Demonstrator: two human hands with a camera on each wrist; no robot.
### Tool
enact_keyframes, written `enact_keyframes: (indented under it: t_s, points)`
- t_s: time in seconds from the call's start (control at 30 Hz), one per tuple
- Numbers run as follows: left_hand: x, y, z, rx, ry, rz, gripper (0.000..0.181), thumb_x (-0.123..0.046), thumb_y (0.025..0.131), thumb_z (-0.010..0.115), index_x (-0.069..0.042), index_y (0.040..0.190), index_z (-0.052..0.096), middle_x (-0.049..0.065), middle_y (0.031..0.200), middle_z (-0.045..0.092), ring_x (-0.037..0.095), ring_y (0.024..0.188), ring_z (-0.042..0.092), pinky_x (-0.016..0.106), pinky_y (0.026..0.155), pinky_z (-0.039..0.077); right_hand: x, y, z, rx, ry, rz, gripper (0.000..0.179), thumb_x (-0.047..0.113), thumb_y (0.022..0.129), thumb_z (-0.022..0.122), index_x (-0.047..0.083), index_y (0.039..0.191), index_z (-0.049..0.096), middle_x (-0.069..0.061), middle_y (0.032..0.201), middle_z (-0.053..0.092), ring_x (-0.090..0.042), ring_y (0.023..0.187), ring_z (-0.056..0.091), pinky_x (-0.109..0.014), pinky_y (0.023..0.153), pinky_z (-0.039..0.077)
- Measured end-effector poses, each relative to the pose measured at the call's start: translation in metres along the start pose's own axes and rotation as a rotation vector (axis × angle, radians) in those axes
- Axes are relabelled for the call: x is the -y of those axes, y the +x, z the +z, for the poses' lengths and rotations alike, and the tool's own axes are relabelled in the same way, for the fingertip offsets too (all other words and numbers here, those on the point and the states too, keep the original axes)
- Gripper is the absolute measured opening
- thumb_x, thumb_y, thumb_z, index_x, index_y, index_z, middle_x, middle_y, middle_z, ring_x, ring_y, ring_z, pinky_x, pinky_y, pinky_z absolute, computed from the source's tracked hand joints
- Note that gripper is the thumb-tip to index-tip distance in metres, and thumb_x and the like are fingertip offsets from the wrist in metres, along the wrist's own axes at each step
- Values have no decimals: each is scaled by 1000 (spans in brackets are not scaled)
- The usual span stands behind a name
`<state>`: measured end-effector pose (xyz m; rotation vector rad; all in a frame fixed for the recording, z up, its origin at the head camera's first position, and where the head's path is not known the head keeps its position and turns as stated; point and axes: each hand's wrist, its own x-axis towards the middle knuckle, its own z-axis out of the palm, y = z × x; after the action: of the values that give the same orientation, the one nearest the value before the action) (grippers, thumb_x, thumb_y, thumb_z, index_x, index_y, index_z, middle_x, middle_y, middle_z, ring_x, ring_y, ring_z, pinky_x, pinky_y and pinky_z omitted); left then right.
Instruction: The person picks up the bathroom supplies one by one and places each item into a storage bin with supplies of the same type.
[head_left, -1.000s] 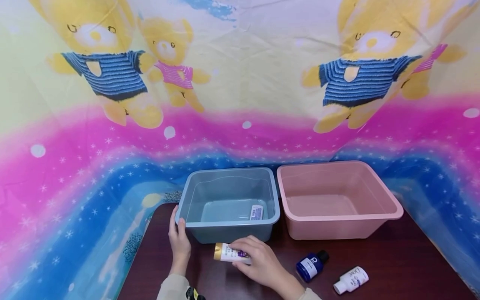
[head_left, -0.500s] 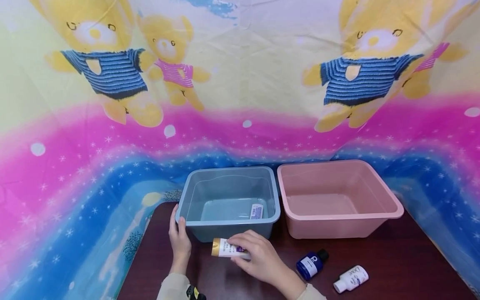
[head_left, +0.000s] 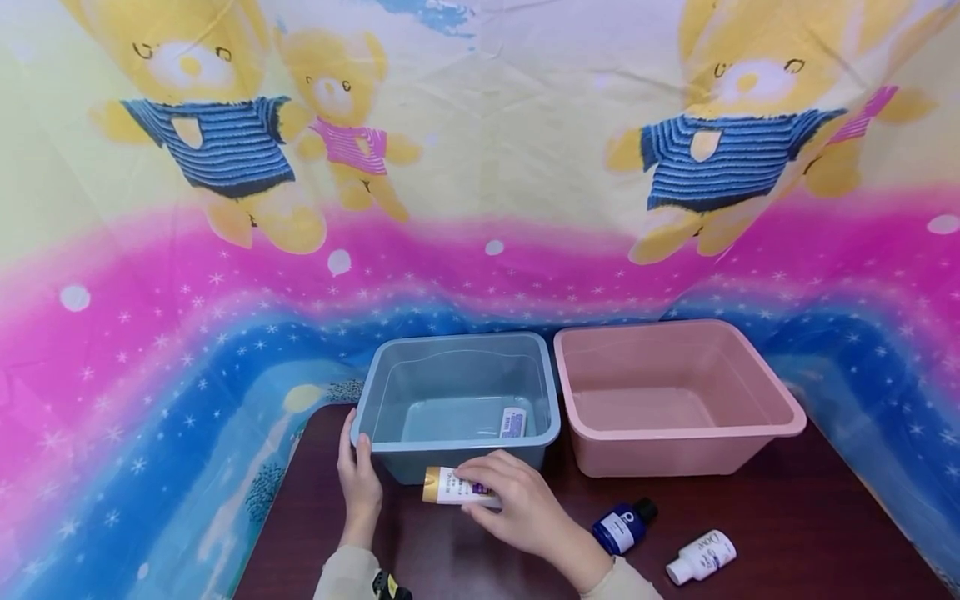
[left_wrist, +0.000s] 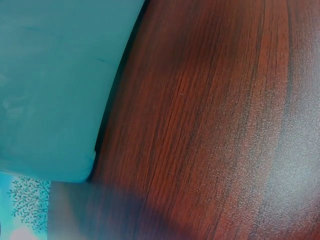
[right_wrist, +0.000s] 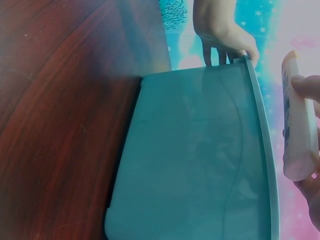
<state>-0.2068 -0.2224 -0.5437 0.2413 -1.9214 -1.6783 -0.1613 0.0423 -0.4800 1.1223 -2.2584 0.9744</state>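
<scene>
My right hand (head_left: 521, 504) grips a small white bottle (head_left: 450, 487) with a gold cap. The bottle lies sideways in front of the blue-grey plastic basin (head_left: 465, 447), its cap pointing left. In the right wrist view the bottle (right_wrist: 299, 130) is beside the basin's rim, thumb pressed on its side. At the basin's left front corner, my left hand (head_left: 362, 485) holds the rim. Inside that basin, near its right side, lies a small white container (head_left: 513, 422) with a purple printed label. The left wrist view takes in the basin's outer wall (left_wrist: 55, 90) but not the hand.
A pink basin (head_left: 652, 457) stands right next to the blue-grey one. In front of it, a dark blue bottle (head_left: 618, 530) with a black cap and a white Dove bottle (head_left: 703, 557) lie on the dark wood table (head_left: 450, 567). A bear-print cloth (head_left: 487, 167) hangs behind.
My right hand has raised the white bottle slightly toward the blue-grey basin's front wall. My left hand stays at the rim.
</scene>
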Motion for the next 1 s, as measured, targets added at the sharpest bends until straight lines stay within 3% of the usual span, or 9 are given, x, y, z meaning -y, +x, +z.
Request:
enact_keyframes:
  t_s: [0.33,0.7,0.87,1.0]
  points:
    - [-1,-1,-1,5,11,-5,46,-25,107,43,-21,153,39,7,151,44,24,130,44,21,98,36,-2,4,-4,17,5,8,41,20,80,83,18,119,69,9,115,67,-6,101,58,-24,82,50]
    - [-1,1,-1,-1,-7,-11,47,-15,106,43,-9,152,38,16,151,43,30,131,43,22,98,36,-7,13,-6,-7,-45,-36,42,19,77,85,17,117,70,6,114,68,-9,104,61,-32,88,51]
    - [-3,1,0,-3,-10,-2,47,-21,107,43,-16,153,39,10,151,43,26,132,43,17,97,35,-9,17,-7,-3,-77,-38,41,21,78,85,17,116,71,6,114,68,-10,103,61,-32,88,51]
    - [-3,0,0,-1,10,1,46,-25,107,43,-21,153,39,7,152,43,25,133,43,22,100,35,-11,19,-9,-14,-89,-49,41,21,76,85,16,115,71,6,113,69,-10,102,62,-32,86,51]
